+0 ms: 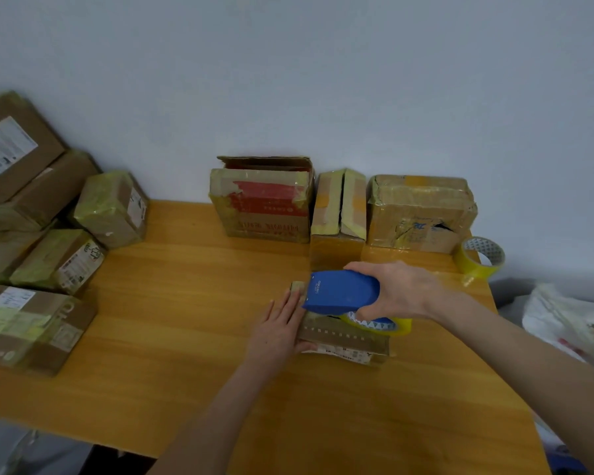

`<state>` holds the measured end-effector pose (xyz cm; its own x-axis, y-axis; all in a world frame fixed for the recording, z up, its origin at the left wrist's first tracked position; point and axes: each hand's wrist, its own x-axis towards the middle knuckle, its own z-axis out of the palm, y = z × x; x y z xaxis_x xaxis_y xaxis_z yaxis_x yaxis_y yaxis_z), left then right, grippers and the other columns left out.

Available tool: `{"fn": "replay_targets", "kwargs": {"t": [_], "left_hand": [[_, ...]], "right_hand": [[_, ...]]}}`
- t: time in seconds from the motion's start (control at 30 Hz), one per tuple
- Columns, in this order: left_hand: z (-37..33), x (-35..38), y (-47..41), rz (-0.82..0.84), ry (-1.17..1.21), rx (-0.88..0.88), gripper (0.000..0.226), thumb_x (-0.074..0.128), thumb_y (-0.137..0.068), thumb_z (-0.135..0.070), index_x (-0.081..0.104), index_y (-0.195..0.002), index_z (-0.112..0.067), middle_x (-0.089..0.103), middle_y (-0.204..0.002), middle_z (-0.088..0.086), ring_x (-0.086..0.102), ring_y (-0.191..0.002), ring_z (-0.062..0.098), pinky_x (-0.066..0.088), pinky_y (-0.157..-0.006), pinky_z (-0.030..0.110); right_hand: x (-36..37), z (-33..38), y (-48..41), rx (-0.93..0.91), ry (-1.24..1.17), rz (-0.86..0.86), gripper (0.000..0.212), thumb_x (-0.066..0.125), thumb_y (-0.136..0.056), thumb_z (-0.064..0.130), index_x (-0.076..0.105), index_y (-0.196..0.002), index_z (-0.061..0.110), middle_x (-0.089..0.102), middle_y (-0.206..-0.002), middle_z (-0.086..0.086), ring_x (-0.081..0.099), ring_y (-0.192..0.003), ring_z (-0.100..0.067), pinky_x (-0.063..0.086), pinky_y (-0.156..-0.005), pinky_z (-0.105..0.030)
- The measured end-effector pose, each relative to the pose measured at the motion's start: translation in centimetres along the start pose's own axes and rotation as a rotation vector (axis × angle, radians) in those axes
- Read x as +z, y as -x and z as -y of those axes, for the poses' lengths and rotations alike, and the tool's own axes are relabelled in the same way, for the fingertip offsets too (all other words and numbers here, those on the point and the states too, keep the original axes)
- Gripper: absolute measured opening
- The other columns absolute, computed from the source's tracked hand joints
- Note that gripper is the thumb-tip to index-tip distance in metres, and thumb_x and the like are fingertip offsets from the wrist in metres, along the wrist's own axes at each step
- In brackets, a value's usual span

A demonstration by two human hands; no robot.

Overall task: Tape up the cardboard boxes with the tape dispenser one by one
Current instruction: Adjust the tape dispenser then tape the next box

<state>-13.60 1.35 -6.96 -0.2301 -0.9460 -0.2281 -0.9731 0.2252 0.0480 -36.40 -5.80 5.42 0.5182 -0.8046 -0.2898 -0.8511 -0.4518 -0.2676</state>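
A small flat cardboard box (343, 339) lies on the wooden table (192, 303) in front of me. My right hand (402, 289) grips a blue tape dispenser (340, 291) with a yellowish tape roll (378, 325) and holds it over the box's top. My left hand (282, 323) lies flat with straight fingers against the box's left end, its fingertips reaching the top by the dispenser's nose. Much of the box's top is hidden by the dispenser.
Three cardboard boxes stand along the wall: a red-printed one (264, 200), a narrow one (338, 207), a crumpled one (419, 210). A spare tape roll (480, 257) stands at the right edge. Several taped boxes (62, 234) pile at the left. A white bag (570, 323) lies right.
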Motion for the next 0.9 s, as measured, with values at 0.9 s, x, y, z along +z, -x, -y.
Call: {"fn": "replay_targets", "kwargs": {"t": [0.9], "left_hand": [[-1.5, -0.8, 0.3, 0.017, 0.005, 0.096, 0.102, -0.044, -0.059, -0.071, -0.02, -0.146, -0.022, -0.025, -0.154, -0.004, -0.025, -0.14, 0.009, -0.015, -0.115, 0.027]], "right_hand": [[0.6, -3.0, 3.4, 0.077, -0.04, 0.03, 0.075, 0.068, -0.075, 0.056, 0.034, -0.141, 0.044, 0.059, -0.117, 0.011, 0.055, -0.095, -0.016, 0.055, -0.076, -0.036]]}}
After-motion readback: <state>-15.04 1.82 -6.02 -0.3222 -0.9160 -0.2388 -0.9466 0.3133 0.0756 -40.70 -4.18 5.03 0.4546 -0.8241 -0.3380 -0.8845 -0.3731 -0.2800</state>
